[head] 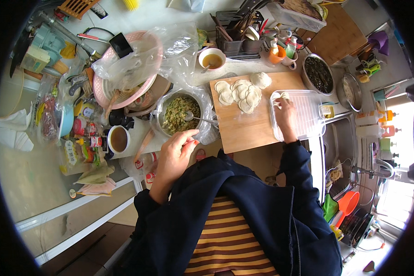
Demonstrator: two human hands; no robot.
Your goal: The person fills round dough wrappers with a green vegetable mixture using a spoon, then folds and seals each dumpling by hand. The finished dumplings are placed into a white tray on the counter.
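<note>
My left hand (176,151) hovers at the near side of a metal bowl (202,119), thumb and forefinger apart, holding nothing visible. Chopped green filling (176,115) lies in this bowl, with a metal spoon (203,119) resting in it. My right hand (285,115) reaches into a clear plastic tray (305,114), its fingertips at a few pale dumplings (283,94). Whether it grips one is hidden by the fingers. Round dough wrappers (246,95) overlap on a wooden board (245,129), in front of a lump of dough (260,80). The tray overlaps the board's right side.
Behind the board stand a bowl of yellowish liquid (212,61) and a utensil rack (233,43). A steel bowl of dark leafy food (317,74) sits beyond the tray, and the sink (341,148) lies right. Left are a pink basket (100,82) and a cup of brown liquid (119,139).
</note>
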